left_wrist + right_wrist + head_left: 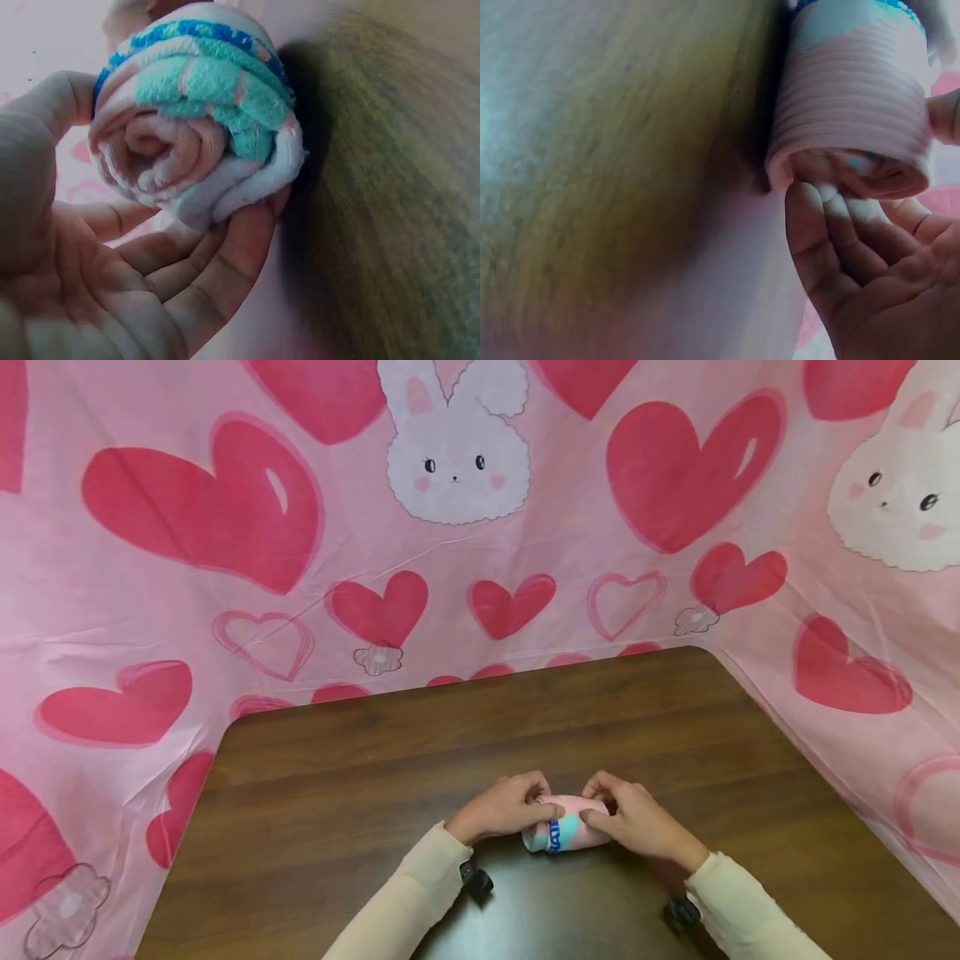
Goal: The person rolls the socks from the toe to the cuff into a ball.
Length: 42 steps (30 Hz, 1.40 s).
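The rolled sock (573, 827) is lying on its side between your two hands; whether it is touching the tabletop (450, 735) or hanging just above it, I cannot tell. One sock or a pair: also unclear.

At your left palm, the coiled end (161, 154) is facing you in loose turns, with a white layer bulging out toward your fingertips. Your left hand (504, 807) is gripping this end, thumb on top, fingers curling underneath. Probable fault: if that grip is slackening, the outer layer could be slipping and the spiral unwinding; squeezing too hard could be pushing the core out sideways.

At your right fingertips, the ribbed cuff (851, 112) is standing as an open rim. Your right hand (641, 818) is pinching it between thumb and fingers. Probable fault: uneven pulling on one side of the rim could be twisting the cuff or leaving part of the coil uncovered. Pulling against your left hand could also be stretching the roll apart.

Beyond both hands, the heart-print cloth (555, 535) is hanging well clear, posing no apparent snag.
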Motion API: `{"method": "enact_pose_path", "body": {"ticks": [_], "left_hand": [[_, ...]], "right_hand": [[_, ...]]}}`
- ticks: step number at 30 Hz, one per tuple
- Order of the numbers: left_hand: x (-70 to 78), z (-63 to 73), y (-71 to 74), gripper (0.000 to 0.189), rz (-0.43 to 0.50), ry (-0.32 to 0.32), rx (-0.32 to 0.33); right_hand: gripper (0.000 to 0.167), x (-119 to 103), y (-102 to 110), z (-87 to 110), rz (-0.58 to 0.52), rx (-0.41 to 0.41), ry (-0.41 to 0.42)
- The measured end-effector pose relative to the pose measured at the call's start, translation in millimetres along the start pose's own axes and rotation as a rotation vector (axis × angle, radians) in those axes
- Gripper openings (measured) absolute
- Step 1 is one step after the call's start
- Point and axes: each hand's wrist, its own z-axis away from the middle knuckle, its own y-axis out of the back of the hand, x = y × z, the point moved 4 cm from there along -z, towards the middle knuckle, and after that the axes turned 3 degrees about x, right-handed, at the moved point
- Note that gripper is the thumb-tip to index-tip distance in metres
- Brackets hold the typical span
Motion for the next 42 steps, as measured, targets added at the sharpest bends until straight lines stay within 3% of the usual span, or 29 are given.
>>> {"method": "enact_pose_path", "body": {"ticks": [3, 6, 9, 13, 17, 21, 25, 27, 29, 32, 34, 38, 42], "left_hand": [[1.3, 0.6, 0.1, 0.023, -0.014, -0.009, 0.007], [5.4, 0.7, 3.3, 0.022, -0.036, -0.032, 0.037], [8.4, 0.3, 6.0, 0.022, -0.039, -0.037, 0.055], [8.3, 0.9, 5.0, 0.022, 0.029, 0.01, 0.036], [11.2, 3.6, 3.9, 0.023, 0.024, -0.001, 0.069], [22.4, 9.1, 2.0, 0.016, -0.149, -0.113, 0.165], [33.6, 16.6, -2.1, 0.014, -0.296, -0.209, 0.251], [37.1, 19.9, -5.4, 0.027, -0.361, -0.236, 0.267], [39.9, 22.2, -10.4, 0.05, -0.462, -0.264, 0.263], [42.7, 21.7, -19.1, 0.081, -0.676, -0.298, 0.274], [43.5, 18.5, -23.9, 0.088, -0.804, -0.308, 0.296], [43.0, 9.7, -30.4, 0.076, -0.951, -0.3, 0.345], [43.7, 3.2, -33.9, 0.065, -1.032, -0.303, 0.375]], "right_hand": [[0.016, -2.9, 2.7, 0.2, 0.043, 0.031, -0.001], [0.018, -8.2, 3.9, 2.2, 0.128, 0.123, 0.042], [0.019, -19.4, 2.2, 7.3, 0.26, 0.226, 0.214], [0.02, -33.5, -2.8, 17.2, 0.423, 0.301, 0.471], [0.041, -38.3, -6.7, 21.3, 0.518, 0.286, 0.554], [0.062, -39.0, -12.8, 20.4, 0.639, 0.239, 0.588], [0.067, -36.9, -17.0, 17.4, 0.724, 0.237, 0.587], [0.068, -35.9, -17.9, 16.1, 0.744, 0.247, 0.59], [0.067, -35.0, -18.4, 14.6, 0.755, 0.25, 0.592], [0.067, -33.6, -18.4, 11.4, 0.77, 0.251, 0.577], [0.064, -32.0, -18.3, 8.4, 0.772, 0.247, 0.553], [0.058, -28.2, -18.5, 4.3, 0.762, 0.251, 0.521], [0.062, -24.9, -18.3, 2.7, 0.757, 0.264, 0.523]]}}
